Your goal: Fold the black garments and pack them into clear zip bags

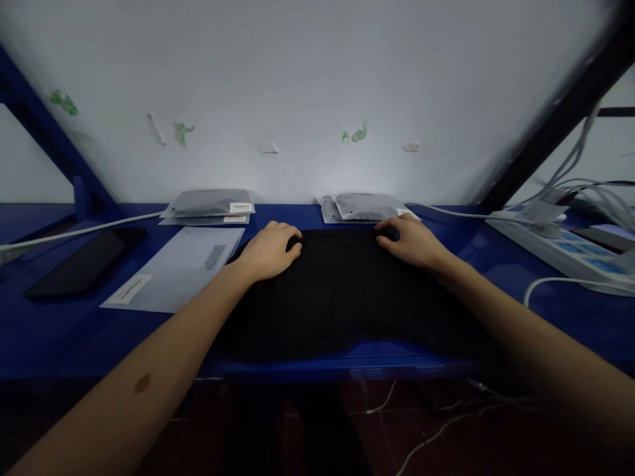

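Note:
A black cloth (342,291) lies spread on the blue table in front of me, its near edge uneven and close to the table's front edge. Near the cloth's far left corner, my left hand (270,250) is closed, thumb and fingers bent around some of the fabric. My right hand (409,239) has its fingers curled in the same way on the far right part of the cloth. Whether the cloth is a garment I cannot tell. Just left of my left hand rests a flat frosted plastic bag (173,264) with a printed label.
At the back are two stacks of frosted bags, one left (208,203) and one right (367,206). A dark phone-like slab (84,261) is on the left. Power strips (565,248) and white cables occupy the right. Behind the table (387,360) rises a white panel (317,86).

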Demonstrator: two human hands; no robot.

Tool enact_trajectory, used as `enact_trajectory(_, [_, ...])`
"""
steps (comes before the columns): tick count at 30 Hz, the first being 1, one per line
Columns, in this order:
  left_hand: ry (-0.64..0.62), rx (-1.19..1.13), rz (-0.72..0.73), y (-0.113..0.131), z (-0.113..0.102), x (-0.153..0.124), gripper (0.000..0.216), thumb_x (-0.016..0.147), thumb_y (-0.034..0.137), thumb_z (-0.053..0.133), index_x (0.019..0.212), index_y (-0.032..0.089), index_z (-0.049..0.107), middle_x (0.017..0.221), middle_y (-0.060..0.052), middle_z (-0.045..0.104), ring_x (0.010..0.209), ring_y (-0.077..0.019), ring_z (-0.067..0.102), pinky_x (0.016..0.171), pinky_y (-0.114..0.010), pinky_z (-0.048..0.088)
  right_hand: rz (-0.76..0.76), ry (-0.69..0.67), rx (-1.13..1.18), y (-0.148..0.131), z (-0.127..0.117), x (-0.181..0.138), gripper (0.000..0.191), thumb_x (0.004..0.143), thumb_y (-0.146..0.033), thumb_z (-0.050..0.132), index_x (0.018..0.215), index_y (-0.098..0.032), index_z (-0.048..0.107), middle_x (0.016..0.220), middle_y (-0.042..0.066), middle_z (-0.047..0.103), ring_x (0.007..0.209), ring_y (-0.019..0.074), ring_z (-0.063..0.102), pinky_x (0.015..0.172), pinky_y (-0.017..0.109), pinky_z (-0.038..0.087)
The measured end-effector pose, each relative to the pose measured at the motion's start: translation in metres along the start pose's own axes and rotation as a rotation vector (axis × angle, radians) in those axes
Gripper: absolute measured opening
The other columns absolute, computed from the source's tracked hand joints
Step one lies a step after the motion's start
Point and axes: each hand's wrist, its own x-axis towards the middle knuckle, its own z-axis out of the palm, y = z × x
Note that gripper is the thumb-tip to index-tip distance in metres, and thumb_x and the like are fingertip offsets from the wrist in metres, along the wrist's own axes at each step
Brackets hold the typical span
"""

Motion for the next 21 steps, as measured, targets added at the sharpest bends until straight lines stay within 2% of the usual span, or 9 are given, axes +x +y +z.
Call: enact_trajectory(21, [-0.027, -0.016, -0.031, 0.0033, -0.0030, -0.0018, 0.036, 0.095, 0.033, 0.048, 0.123, 0.018, 0.064, 0.133, -0.010, 0.064, 0.127, -0.0301, 0.052, 0.108, -0.046, 0.043, 0.032, -0.003, -0.013, -0.0010, 0.0023, -0.0013, 0.030, 0.088, -0.032, 0.058, 0.109, -0.017, 0.072, 0.101, 0.013, 0.064, 0.101, 0.0274, 0.061, 0.097, 0.044, 0.048])
